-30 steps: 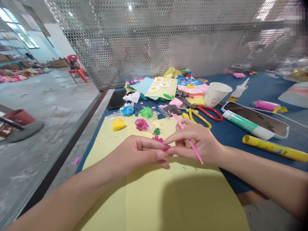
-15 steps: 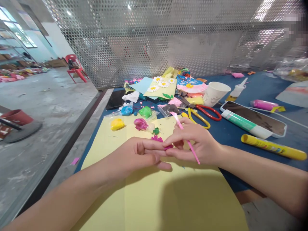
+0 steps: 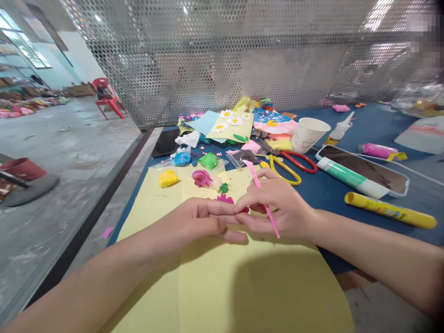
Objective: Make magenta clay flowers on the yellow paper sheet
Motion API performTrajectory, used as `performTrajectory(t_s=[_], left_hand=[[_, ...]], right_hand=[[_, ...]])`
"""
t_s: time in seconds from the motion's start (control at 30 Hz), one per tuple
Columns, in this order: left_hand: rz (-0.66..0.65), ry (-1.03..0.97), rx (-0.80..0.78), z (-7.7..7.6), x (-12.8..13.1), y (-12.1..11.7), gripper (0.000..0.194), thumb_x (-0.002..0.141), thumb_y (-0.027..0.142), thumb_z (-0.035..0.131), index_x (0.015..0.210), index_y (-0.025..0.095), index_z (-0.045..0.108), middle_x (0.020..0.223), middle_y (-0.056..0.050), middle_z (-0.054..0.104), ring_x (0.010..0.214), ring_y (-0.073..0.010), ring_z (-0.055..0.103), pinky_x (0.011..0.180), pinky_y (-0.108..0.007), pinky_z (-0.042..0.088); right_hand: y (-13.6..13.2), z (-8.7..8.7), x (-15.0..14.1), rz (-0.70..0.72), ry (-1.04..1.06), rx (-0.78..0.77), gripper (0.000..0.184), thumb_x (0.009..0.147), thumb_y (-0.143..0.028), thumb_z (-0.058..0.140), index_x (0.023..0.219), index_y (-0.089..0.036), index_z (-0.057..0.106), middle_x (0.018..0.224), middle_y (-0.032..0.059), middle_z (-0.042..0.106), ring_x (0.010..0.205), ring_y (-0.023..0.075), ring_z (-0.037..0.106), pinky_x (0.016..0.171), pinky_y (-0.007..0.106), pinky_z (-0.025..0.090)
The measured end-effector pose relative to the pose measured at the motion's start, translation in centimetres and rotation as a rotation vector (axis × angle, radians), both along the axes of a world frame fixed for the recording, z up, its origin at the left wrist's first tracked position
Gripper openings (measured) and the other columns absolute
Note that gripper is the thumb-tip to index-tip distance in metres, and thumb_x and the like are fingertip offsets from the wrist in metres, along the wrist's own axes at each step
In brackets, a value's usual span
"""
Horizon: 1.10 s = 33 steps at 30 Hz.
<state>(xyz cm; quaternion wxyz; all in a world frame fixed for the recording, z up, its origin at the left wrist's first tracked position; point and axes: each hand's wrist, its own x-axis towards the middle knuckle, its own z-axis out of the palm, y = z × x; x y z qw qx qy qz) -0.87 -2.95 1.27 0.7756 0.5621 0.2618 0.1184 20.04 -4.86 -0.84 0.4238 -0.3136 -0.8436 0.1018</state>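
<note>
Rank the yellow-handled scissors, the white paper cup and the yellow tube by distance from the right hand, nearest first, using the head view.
From the right hand, which holds a pink modelling tool:
1. Yellow-handled scissors: just beyond the fingers, on the blue table top.
2. White paper cup: farther back, beyond the scissors.
3. Yellow tube: far off to the right, near the table's edge.

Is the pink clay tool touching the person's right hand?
Touching. The head view shows the pink clay tool held in the right hand, its shaft running through the fingers and sticking out on both sides.
</note>
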Motion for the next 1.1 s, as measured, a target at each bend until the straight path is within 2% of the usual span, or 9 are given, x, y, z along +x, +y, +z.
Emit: performTrajectory(t_s=[0.17, 0.23, 0.37, 0.43, 0.6, 0.8, 0.97, 1.1], left_hand=[[0.007, 0.030, -0.008, 0.1, 0.0, 0.0, 0.031, 0.091, 0.014, 0.053, 0.116, 0.020, 0.068, 0.122, -0.008, 0.067, 0.105, -0.0228, 0.067, 0.104, -0.036, 0.044], [0.014, 0.050, -0.011, 0.2, 0.0, -0.1, 0.033, 0.090, 0.012, 0.051, 0.116, 0.021, 0.069, 0.122, -0.007, 0.067, 0.106, -0.0225, 0.067, 0.103, -0.035, 0.044], [0.060, 0.055, -0.038, 0.1, -0.2, -0.1, 0.034, 0.087, 0.008, 0.051, 0.111, 0.020, 0.071, 0.116, -0.006, 0.070, 0.102, -0.0231, 0.069, 0.101, -0.036, 0.045], [0.103, 0.036, -0.052, -0.1, -0.3, 0.0, 0.034, 0.085, 0.008, 0.052, 0.107, 0.022, 0.073, 0.112, -0.005, 0.072, 0.098, -0.0236, 0.070, 0.102, -0.038, 0.045], [0.119, -0.002, -0.065, -0.2, -0.5, 0.1, 0.032, 0.083, 0.010, 0.055, 0.105, 0.024, 0.074, 0.113, -0.003, 0.071, 0.095, -0.0240, 0.071, 0.102, -0.040, 0.044], [0.160, 0.003, -0.045, 0.0, -0.1, 0.0, 0.022, 0.082, 0.021, 0.065, 0.101, 0.024, 0.075, 0.109, -0.004, 0.073, 0.091, -0.0219, 0.072, 0.091, -0.032, 0.052], [0.270, 0.134, 0.045, 0.4, 0.5, -0.2, 0.020, 0.076, 0.036, 0.075, 0.089, 0.020, 0.078, 0.085, -0.005, 0.077, 0.076, -0.0169, 0.074, 0.072, -0.021, 0.057], [0.357, 0.186, 0.055, 0.5, 0.7, -0.2, 0.022, 0.072, 0.039, 0.078, 0.081, 0.018, 0.078, 0.079, -0.005, 0.077, 0.069, -0.0163, 0.073, 0.067, -0.021, 0.058]], right_hand=[[0.1, -0.1, -0.1, -0.031, -0.006, 0.184, 0.009, 0.080, -0.017, 0.064, 0.080, -0.025, 0.066, 0.055, -0.0104, 0.063, 0.049, 0.0061, 0.052, 0.077, 0.030, 0.032], [0.1, -0.1, -0.2, -0.042, -0.020, 0.204, 0.008, 0.083, -0.019, 0.061, 0.080, -0.025, 0.067, 0.052, -0.0098, 0.060, 0.047, 0.0063, 0.050, 0.076, 0.030, 0.032], [0.1, 0.1, 0.0, -0.033, -0.020, 0.123, 0.004, 0.082, -0.028, 0.067, 0.082, -0.024, 0.069, 0.049, -0.0101, 0.056, 0.044, 0.0057, 0.045, 0.076, 0.031, 0.031], [0.2, 0.3, 0.4, -0.019, 0.016, 0.112, 0.010, 0.078, -0.031, 0.072, 0.084, -0.023, 0.068, 0.049, -0.0109, 0.053, 0.044, 0.0056, 0.043, 0.074, 0.030, 0.031], [0.7, 0.4, 1.3, 0.022, 0.021, 0.119, 0.008, 0.079, -0.023, 0.067, 0.086, -0.023, 0.067, 0.052, -0.0098, 0.055, 0.045, 0.0063, 0.043, 0.074, 0.031, 0.031], [0.6, 0.2, 0.9, 0.035, -0.010, 0.031, 0.004, 0.084, -0.026, 0.066, 0.087, -0.025, 0.069, 0.055, -0.0086, 0.061, 0.046, 0.0064, 0.045, 0.077, 0.032, 0.030], [0.2, 0.3, 0.4, 0.021, -0.024, -0.012, 0.005, 0.085, -0.026, 0.067, 0.089, -0.026, 0.070, 0.059, -0.0092, 0.064, 0.047, 0.0057, 0.047, 0.078, 0.032, 0.029], [0.2, 0.4, 0.3, 0.013, -0.006, -0.010, 0.006, 0.086, -0.029, 0.067, 0.090, -0.025, 0.070, 0.061, -0.0088, 0.066, 0.047, 0.0057, 0.048, 0.076, 0.032, 0.030]])
